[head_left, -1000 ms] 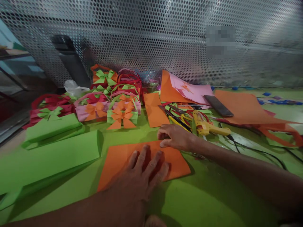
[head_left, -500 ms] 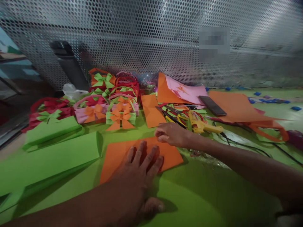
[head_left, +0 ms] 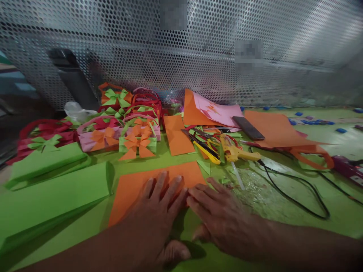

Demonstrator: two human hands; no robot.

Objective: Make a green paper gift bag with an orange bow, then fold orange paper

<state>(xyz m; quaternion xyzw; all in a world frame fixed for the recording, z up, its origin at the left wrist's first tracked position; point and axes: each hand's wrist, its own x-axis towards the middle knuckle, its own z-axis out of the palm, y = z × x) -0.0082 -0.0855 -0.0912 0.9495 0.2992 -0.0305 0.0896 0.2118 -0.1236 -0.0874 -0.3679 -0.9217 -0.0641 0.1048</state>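
An orange paper sheet lies flat on the green table in front of me. My left hand rests palm down on it with the fingers spread. My right hand lies flat beside it on the sheet's right near corner, fingers stretched out and touching the left hand's fingertips. Neither hand holds anything.
Green folded sheets lie at the left. Behind stand several paper bags with bows. A yellow glue gun with a black cable, scissors, a phone and more orange paper lie to the right. A perforated metal wall closes the back.
My right hand has pulled back from the sheet's far edge to its near right corner and opened flat beside the left hand. The left hand stays pressed on the sheet.
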